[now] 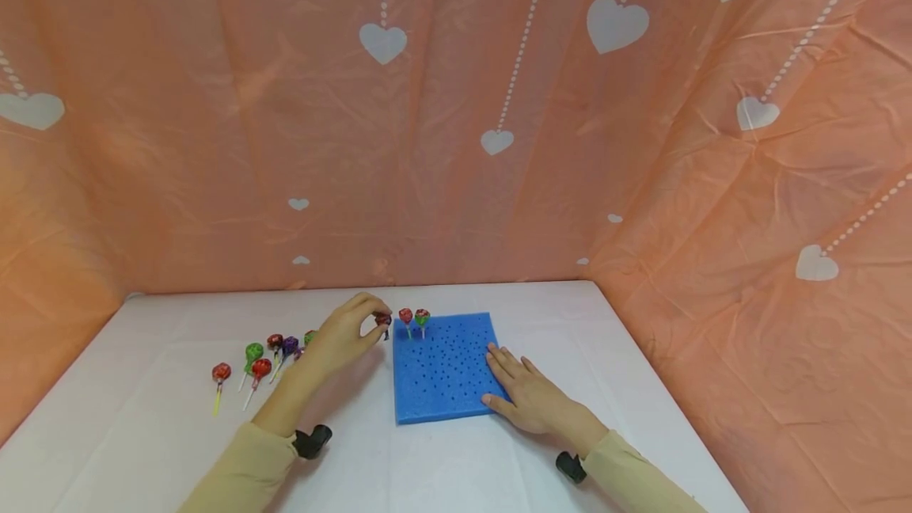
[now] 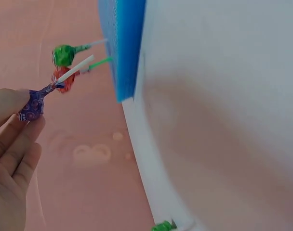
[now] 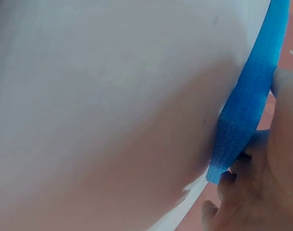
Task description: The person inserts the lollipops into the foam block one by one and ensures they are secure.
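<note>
The left hand point(image 1: 347, 332) pinches a lollipop point(image 2: 33, 107) just beside the blue foam point(image 1: 423, 400); the right hand point(image 1: 529, 396) rests flat on it. Planting seems underway, calling for lining up the stick point(image 2: 76, 70), exactly where I can't tell.

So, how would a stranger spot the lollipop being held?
On the white table, find the blue board. Near its far left corner, the left hand pinches a purple-wrapped lollipop with a white stick. Unlike the standing lollipops or the loose lollipops on the table, this one is held.

Draped booth, heart-print curtain point(image 1: 442, 204), white tabletop point(image 1: 142, 394)
</note>
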Available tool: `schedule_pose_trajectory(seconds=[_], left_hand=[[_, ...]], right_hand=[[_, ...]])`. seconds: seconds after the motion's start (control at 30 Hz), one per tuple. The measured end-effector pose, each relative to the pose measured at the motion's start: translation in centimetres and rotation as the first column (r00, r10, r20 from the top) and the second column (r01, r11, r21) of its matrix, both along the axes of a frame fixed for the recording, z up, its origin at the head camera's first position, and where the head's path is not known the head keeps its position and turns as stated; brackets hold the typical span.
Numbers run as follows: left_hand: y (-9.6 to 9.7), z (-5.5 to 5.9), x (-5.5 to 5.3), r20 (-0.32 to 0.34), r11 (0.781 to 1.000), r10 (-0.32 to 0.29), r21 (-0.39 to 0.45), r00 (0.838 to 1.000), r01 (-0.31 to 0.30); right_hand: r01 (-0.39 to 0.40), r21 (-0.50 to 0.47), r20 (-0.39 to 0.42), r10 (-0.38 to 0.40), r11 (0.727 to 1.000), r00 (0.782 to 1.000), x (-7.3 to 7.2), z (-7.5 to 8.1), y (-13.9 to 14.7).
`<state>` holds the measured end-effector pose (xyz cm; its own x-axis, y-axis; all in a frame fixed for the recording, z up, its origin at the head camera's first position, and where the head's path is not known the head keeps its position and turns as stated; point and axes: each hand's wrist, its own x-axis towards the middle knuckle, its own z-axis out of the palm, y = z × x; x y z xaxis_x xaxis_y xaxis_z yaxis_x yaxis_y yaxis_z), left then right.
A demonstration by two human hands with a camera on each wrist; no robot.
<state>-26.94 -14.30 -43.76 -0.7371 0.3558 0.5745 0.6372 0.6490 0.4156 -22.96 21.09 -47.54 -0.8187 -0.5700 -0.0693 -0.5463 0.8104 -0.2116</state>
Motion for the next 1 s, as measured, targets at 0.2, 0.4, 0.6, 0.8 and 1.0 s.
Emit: schedule_pose_trajectory(seconds=[0.2, 0.4, 0.6, 0.8, 1.0], left_hand=[[1.4, 0.6, -0.2, -0.022, 1.0, -0.017, 0.01, 1.0, 0.017], [2.7, 1.0, -0.6, -0.024, 0.999, -0.038, 0.036, 0.999, 0.039], [4.0, 1.0, -1.2, -0.022, 0.999, -0.031, 0.042, 0.999, 0.032], [5.2, 1.1, -2.0, -0.021, 0.995, -0.06, 0.082, 0.998, 0.061], [6.1, 1.0, -2.5, -0.028, 0.995, -0.077, 0.058, 0.997, 0.078]], right_hand=[[-0.003, -0.014, -0.001, 0.003, 1.0, 1.0, 0.1, 0.2, 0.0], [-0.005, -0.007, -0.003, 0.005, 1.0, 1.0, 0.0, 0.1, 0.0], [-0.004, -0.004, -0.009, 0.004, 1.0, 1.0, 0.0, 0.0, 0.1], [-0.004, -0.008, -0.007, 0.004, 1.0, 1.0, 0.0, 0.1, 0.0], [-0.004, -0.001, -0.009, 0.004, 1.0, 1.0, 0.0, 0.1, 0.0]])
